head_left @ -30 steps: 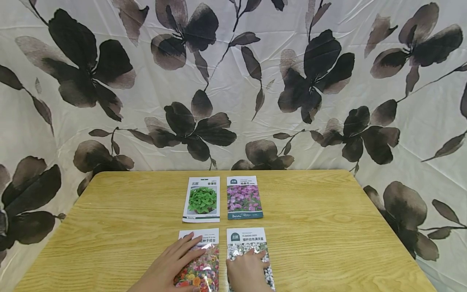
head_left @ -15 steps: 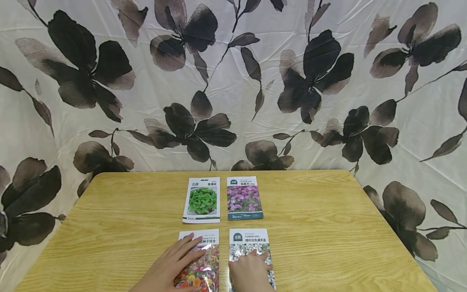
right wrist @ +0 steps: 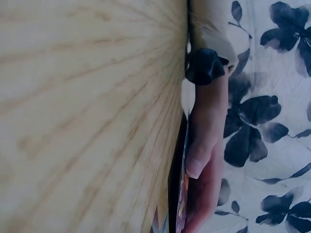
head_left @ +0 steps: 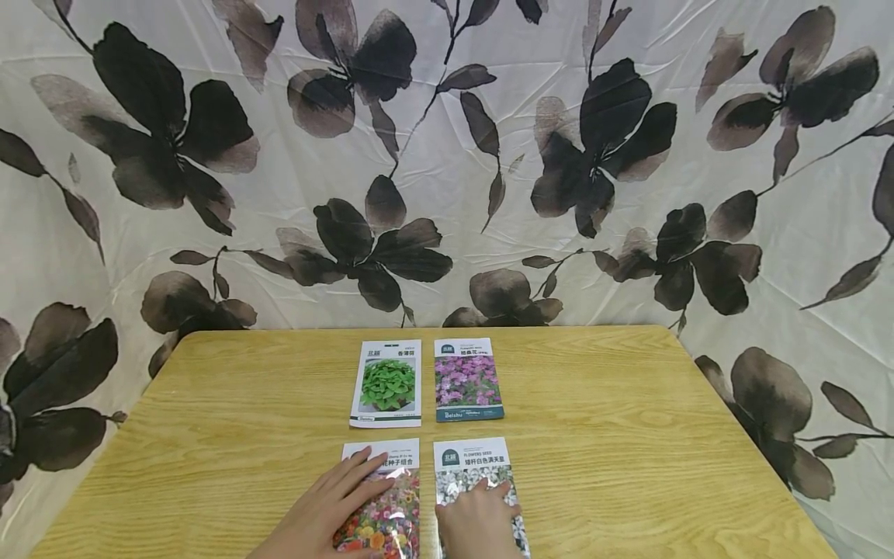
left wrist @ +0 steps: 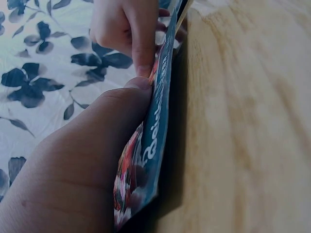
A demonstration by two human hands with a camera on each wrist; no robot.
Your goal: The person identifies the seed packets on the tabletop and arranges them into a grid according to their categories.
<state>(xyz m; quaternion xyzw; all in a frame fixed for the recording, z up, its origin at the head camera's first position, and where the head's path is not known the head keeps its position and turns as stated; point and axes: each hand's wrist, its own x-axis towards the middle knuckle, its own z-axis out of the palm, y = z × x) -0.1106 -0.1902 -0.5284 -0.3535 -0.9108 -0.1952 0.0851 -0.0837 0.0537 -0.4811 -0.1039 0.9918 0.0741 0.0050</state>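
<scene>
Fingers spread, my left hand [head_left: 324, 505] rests on a seed packet [head_left: 398, 497] with mixed bright flowers on it; the thumb lies along its lower part. To its right, my right hand [head_left: 478, 524] holds a seed packet with white flowers [head_left: 475, 454] against the table, its bent fingers and thumb spanning the packet's width. The left wrist view shows the left thumb [left wrist: 138, 85] on the mixed-flower packet's surface, with the right hand [left wrist: 131, 29] beyond. In the right wrist view the left hand [right wrist: 206, 145] appears over the colourful packet. Both packets' lower ends are partly hidden.
A seed packet with green leaves [head_left: 386, 384] and one with purple flowers [head_left: 468, 380] lie side by side farther back. All lie on a wooden table [head_left: 628, 435], with a floral cloth [head_left: 489, 171] hanging behind its far edge.
The white-flower packet slid slightly right, then slightly left again, with the right hand on it. My left hand and the other packets stay in place.
</scene>
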